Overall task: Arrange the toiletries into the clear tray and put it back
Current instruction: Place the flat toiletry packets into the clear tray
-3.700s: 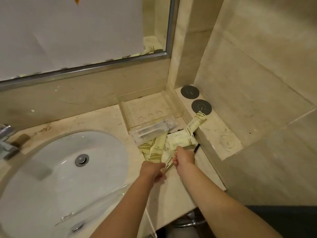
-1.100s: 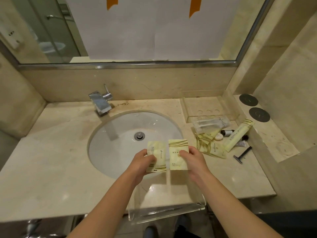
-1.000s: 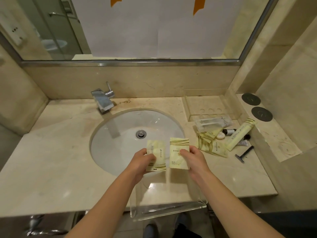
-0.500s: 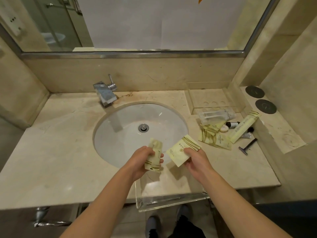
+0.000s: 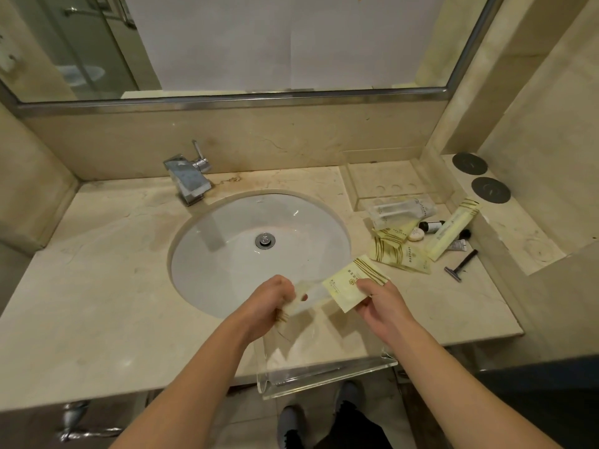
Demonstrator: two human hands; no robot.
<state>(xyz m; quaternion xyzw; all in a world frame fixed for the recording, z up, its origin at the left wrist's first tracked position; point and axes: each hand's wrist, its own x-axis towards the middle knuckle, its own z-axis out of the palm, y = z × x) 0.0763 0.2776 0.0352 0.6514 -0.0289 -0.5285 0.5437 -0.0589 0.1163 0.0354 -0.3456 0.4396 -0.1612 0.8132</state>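
A clear tray (image 5: 327,377) sits on the counter's front edge, overhanging it. My left hand (image 5: 267,306) grips a blurred yellow packet (image 5: 293,307) just above the tray's far end. My right hand (image 5: 381,306) holds a second yellow packet (image 5: 351,285), tilted, over the basin's near rim. More toiletries lie at the right: yellow packets (image 5: 400,256), a clear-wrapped kit (image 5: 400,210), a long yellow tube (image 5: 452,230), a small dark bottle (image 5: 431,226), a round soap (image 5: 416,234) and a razor (image 5: 460,265).
A white basin (image 5: 259,251) with a chrome faucet (image 5: 189,178) fills the counter's middle. Another clear holder (image 5: 385,184) stands in the back right corner. Two dark round discs (image 5: 479,176) lie on the raised right ledge. A mirror (image 5: 246,43) spans the back wall.
Both hands carried one packet each from the pile at the right to the front of the basin. In the last half second the left packet dropped toward the tray and the right one tilted.
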